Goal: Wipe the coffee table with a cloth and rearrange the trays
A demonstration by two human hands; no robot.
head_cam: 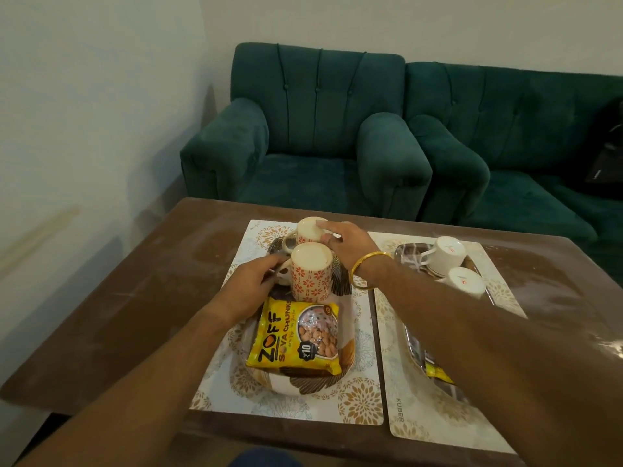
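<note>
1. A person's right forearm lies across the second tray [406,256], just right of the oval tray [296,387]. It hides most of that tray. Only the far end shows, carrying white cups [446,254], along with a sliver of a yellow wrapper [438,375] at the arm's near edge.
2. The handle of the near mug [312,274], upturned at the far end of the oval tray, is mostly covered by the left hand [251,288]. Its fingers are curled round that handle.
3. The right hand [347,244], with a gold bangle [367,266] at the wrist, reaches over the same tray's far end. One finger lies on the upturned base of the far mug [312,230], and the others are bent against its side. The thumb is out of sight.
4. A yellow soya chunks packet [296,335] lies flat on the near half of the oval tray.
5. Both trays sit on patterned placemats [354,399] on the brown table [118,298], whose top looks dusty and streaked.
6. Beyond the oval tray stand a green armchair [303,129] and a green sofa [522,129]. The sofa is cut off at the frame's right edge, where a dark object is too dim to make out.
</note>
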